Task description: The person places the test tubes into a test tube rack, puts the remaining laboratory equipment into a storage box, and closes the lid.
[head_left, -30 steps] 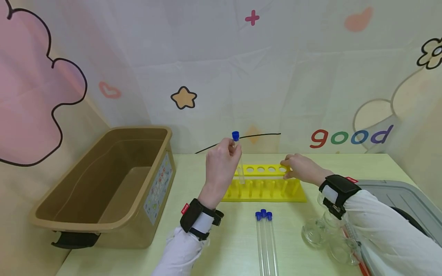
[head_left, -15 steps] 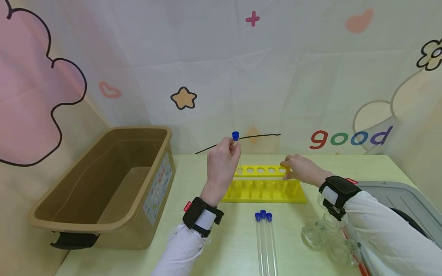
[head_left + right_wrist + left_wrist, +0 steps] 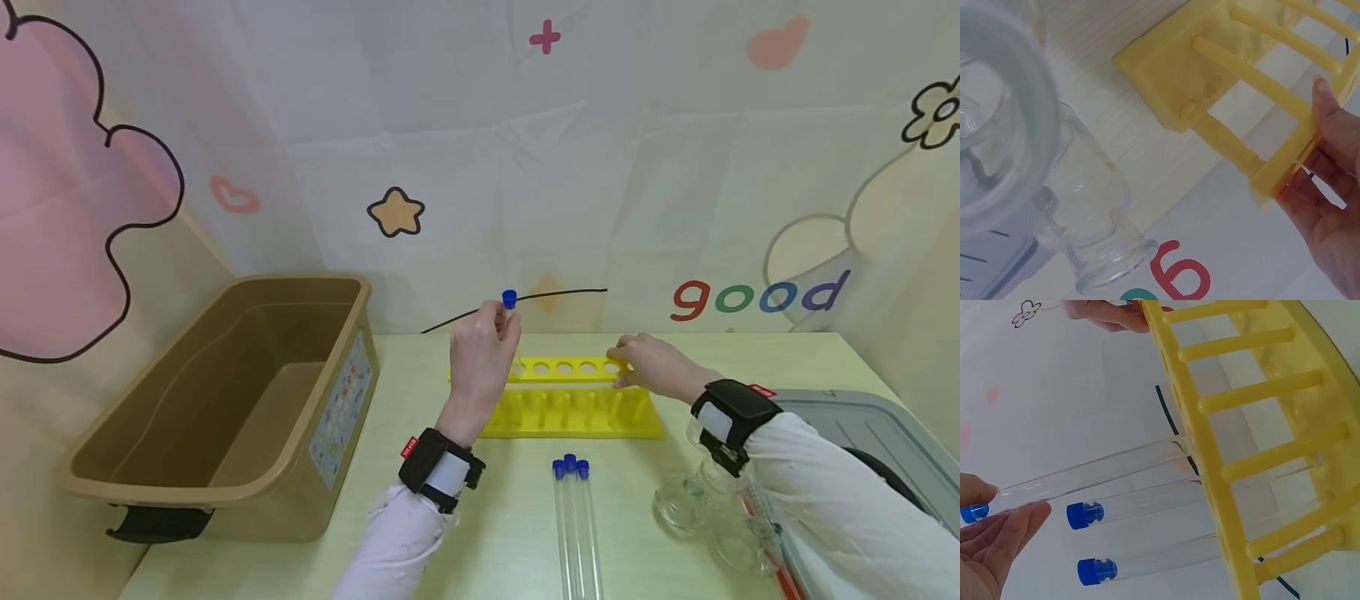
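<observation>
Between thumb and fingers, my left hand (image 3: 480, 358) pinches a clear test tube (image 3: 1085, 475) just below its blue cap. The tube's rounded end is right at a hole in the top bar of the yellow test tube rack (image 3: 573, 429). Beside it in the left wrist view, two more capped tubes stand in the rack, one test tube (image 3: 1147, 503) nearer and the other test tube (image 3: 1166, 559) at the end; in the head view my left hand hides them. My right hand (image 3: 663, 367) grips the right end of the rack's top bar, thumb on one side, fingers on the other.
Three blue-capped test tubes (image 3: 576, 525) lie side by side in front of the rack. Clear glassware (image 3: 678, 504) stands at the right, near my right forearm. A grey tray-like lid (image 3: 840, 408) is behind that arm. A big brown bin (image 3: 352, 358) fills the left side.
The lower end of the tube in my left hand has gone from in front of the rack back to its top bar. My right hand stays on the rack.
</observation>
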{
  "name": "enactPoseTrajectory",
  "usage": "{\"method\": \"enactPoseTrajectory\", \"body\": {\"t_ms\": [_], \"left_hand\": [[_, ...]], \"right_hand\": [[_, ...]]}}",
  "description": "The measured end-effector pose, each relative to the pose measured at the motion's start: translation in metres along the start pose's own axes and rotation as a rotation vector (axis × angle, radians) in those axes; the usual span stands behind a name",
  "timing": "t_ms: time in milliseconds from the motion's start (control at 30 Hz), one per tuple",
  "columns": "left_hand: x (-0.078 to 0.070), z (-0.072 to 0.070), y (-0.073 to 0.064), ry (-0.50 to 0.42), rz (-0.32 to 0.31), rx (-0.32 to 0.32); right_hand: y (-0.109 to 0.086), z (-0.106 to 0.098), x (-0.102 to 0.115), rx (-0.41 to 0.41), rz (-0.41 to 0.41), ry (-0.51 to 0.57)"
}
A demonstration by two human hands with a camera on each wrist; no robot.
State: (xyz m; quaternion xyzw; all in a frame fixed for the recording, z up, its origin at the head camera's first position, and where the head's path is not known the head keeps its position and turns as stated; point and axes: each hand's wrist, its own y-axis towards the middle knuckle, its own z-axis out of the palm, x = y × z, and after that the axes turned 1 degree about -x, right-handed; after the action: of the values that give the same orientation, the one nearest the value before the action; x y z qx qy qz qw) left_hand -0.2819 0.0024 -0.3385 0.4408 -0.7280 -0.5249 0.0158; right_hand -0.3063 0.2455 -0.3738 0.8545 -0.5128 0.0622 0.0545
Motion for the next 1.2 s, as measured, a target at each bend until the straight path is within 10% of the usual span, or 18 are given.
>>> {"method": "enactPoseTrajectory", "body": {"t_ms": [1200], "left_hand": [[0.012, 0.022, -0.009, 0.128, -0.133, 0.236]], "right_hand": [[-0.002, -0.001, 0.0, -0.019, -0.018, -0.005]]}}
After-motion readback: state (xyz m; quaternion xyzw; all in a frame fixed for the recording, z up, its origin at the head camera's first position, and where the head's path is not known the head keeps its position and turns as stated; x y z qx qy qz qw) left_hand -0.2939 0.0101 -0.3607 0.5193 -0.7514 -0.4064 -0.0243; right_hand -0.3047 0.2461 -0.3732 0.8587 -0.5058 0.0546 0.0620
